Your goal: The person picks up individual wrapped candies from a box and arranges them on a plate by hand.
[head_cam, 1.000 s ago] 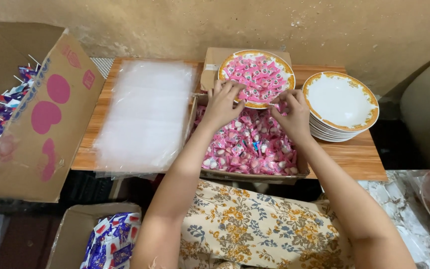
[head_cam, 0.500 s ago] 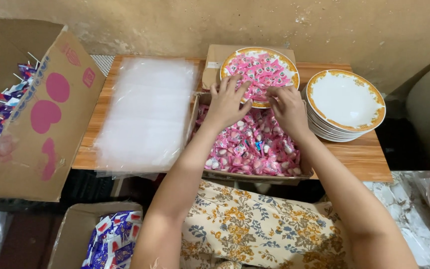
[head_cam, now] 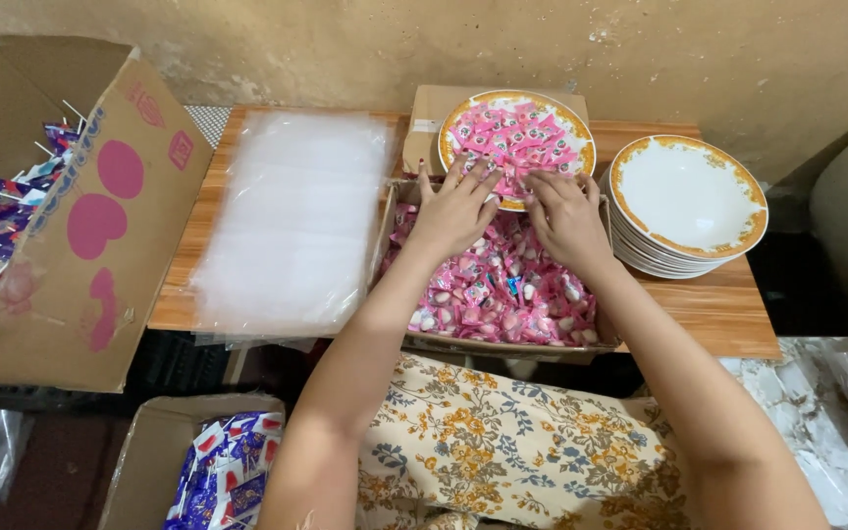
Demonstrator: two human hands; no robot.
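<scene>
Plate (head_cam: 575,130) heaped with pink wrapped candies (head_cam: 512,137), gold-patterned rim, sitting at back of counter (head_cam: 718,309) atop small cardboard box. Left hand (head_cam: 453,208) fingers spread wide, tips touching plate's near edge. Right hand (head_cam: 563,214) beside it, fingers loosely fanned, tips on candies at rim; holding nothing that shows. Both hands hover over open candy box (head_cam: 498,290) full of pink sweets. Stack of empty plates (head_cam: 687,201) just right. Pile of clear plastic bags (head_cam: 291,221) left. Big cardboard box (head_cam: 100,226) far left.
</scene>
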